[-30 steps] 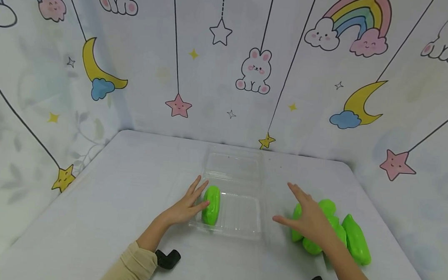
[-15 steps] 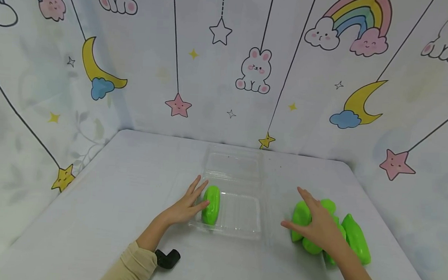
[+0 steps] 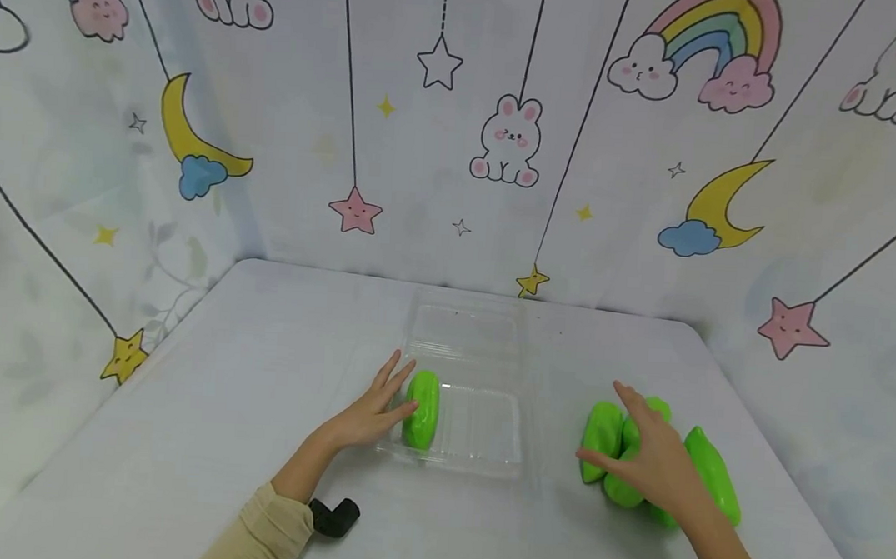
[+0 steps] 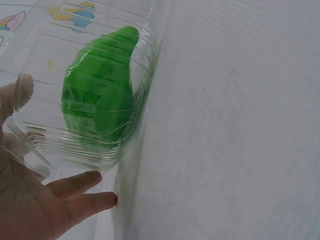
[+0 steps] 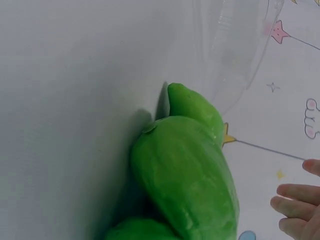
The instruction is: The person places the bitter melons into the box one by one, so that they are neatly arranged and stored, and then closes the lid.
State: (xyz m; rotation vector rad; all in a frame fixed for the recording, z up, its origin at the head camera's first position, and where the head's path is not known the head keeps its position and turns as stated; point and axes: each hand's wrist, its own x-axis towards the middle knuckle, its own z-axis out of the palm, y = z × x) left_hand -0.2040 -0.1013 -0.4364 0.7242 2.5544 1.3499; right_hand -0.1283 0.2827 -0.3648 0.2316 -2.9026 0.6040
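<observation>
A clear plastic clamshell box (image 3: pixel 482 427) lies with its lid folded back on the white table. One glossy bright green, mango-shaped piece (image 3: pixel 422 410) sits in its left side; its tapered end shows through the wall in the left wrist view. My left hand (image 3: pixel 365 418) rests at the box's left edge, fingers straight and spread, thumb over the rim near the piece. Above a cluster of similar green pieces (image 3: pixel 601 443) hovers my right hand (image 3: pixel 658 460), thumb and fingers apart, holding nothing. It hides part of the cluster. In the right wrist view its fingers (image 5: pixel 297 192) stand apart from a large green piece (image 5: pixel 185 170).
Another long green piece (image 3: pixel 713 479) lies at the cluster's right side. The flat lid (image 3: pixel 467 330) extends towards the back of the white table (image 3: pixel 265 338). A printed cloth wall (image 3: pixel 304 140) rises behind the table and at its sides. Black wrist mounts (image 3: pixel 335 517) show by the arms.
My right hand has moved right and slightly down over the cluster, uncovering its leftmost green piece. The left hand, the box and the piece inside it have stayed put.
</observation>
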